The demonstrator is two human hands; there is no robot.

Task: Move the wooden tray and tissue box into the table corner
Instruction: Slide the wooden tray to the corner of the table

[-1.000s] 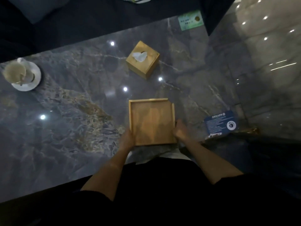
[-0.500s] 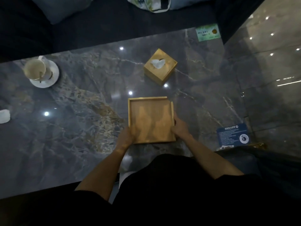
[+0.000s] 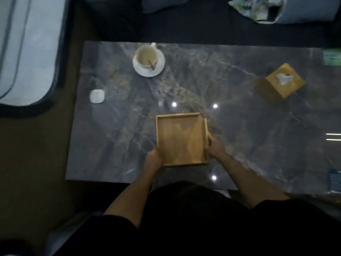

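Note:
A square wooden tray (image 3: 181, 139), empty, is held over the near middle of the dark marble table (image 3: 258, 137). My left hand (image 3: 153, 158) grips its near left corner and my right hand (image 3: 214, 145) grips its right rim. The wooden tissue box (image 3: 285, 81), a cube with a white tissue sticking out of its top, stands at the far right of the table, well apart from the tray and both hands.
A cup on a white saucer (image 3: 148, 60) stands at the far left of the table, and a small white object (image 3: 97, 96) lies near the left edge. Cards lie at the right edge (image 3: 333, 56). A dark sofa with cushions runs behind the table.
The view has swung left, so the table's left end and the small white object now show. The tray, still in both hands, has moved left, farther from the tissue box.

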